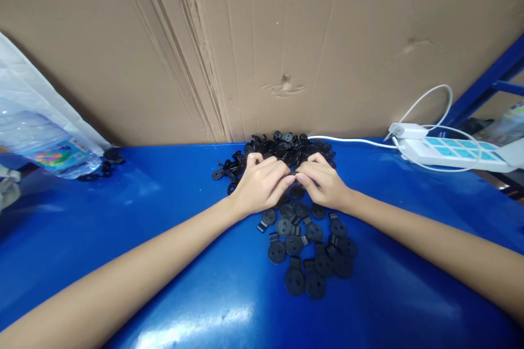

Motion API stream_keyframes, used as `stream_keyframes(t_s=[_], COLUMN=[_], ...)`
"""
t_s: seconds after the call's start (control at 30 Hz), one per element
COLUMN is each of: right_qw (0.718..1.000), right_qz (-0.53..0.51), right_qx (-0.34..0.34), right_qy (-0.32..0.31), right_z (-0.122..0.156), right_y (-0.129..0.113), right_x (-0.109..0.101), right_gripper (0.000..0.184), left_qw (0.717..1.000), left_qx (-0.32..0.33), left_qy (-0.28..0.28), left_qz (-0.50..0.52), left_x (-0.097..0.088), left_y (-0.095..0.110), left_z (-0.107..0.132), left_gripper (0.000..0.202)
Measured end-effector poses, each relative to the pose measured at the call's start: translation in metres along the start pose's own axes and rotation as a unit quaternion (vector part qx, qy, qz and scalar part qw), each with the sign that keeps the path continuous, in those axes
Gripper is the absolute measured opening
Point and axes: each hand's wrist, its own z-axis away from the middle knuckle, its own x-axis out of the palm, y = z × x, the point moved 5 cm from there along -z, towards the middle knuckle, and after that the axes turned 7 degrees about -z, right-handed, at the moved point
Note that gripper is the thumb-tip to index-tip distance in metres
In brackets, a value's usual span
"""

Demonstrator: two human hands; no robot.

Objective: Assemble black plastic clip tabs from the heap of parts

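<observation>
Pinching at centre frame, the left hand (260, 188) and right hand (321, 185) meet at the fingertips, whatever they hold hidden. One heap of black clips (282, 148) touches them above; about fifteen more clips (293, 245) lie spread below.

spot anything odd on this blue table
Two things stand out. A small clump of black plastic pieces sits apart from the main heap, against the plastic water bottle at the far left, so it looks stray. The cardboard sheet behind the blue table also has a torn dent.
</observation>
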Motion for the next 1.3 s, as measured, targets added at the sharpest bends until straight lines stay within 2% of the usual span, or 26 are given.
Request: stream_keyframes(t_s=[0.2, 0.37, 0.63, 0.8, 0.93, 1.1, 1.2, 1.3], right_qw=[1.000, 1.000, 0.998, 0.999, 1.000, 0.998, 0.998, 0.999], right_qz=[-0.007, -0.006, 0.010, -0.003, -0.002, 0.009, 0.012, 0.010], right_qx=[-0.001, 0.016, 0.029, 0.034, 0.018, 0.044, 0.060, 0.041], right_qy=[-0.008, 0.015, 0.054, 0.020, 0.001, -0.045, -0.030, -0.003], right_z=[0.000, -0.001, 0.003, 0.000, -0.002, -0.003, -0.003, -0.003], right_y=[-0.001, -0.003, 0.001, 0.000, -0.002, 0.001, 0.001, -0.001], right_x=[-0.001, -0.003, -0.004, -0.004, -0.001, 0.005, 0.003, 0.000], right_gripper=[0.022, 0.014, 0.013, 0.014, 0.018, 0.023, 0.014, 0.013], left_qw=[1.000, 1.000, 0.999, 1.000, 0.999, 0.998, 0.999, 0.999], left_qx=[0.005, -0.016, -0.027, -0.018, -0.035, -0.053, -0.042, -0.036], left_qy=[0.004, 0.003, -0.008, -0.019, 0.007, 0.016, 0.010, 0.001], left_qz=[-0.012, 0.001, 0.016, 0.000, 0.009, 0.014, 0.003, 0.006], left_x=[0.000, 0.000, -0.001, 0.000, -0.003, -0.002, 0.000, 0.001], left_y=[0.000, -0.001, -0.002, 0.000, -0.002, -0.006, -0.005, -0.004], left_z=[0.001, 0.001, -0.001, -0.001, 0.000, 0.001, 0.000, 0.000], left_gripper=[0.029, 0.028, 0.027, 0.020, 0.020, 0.020, 0.019, 0.018])
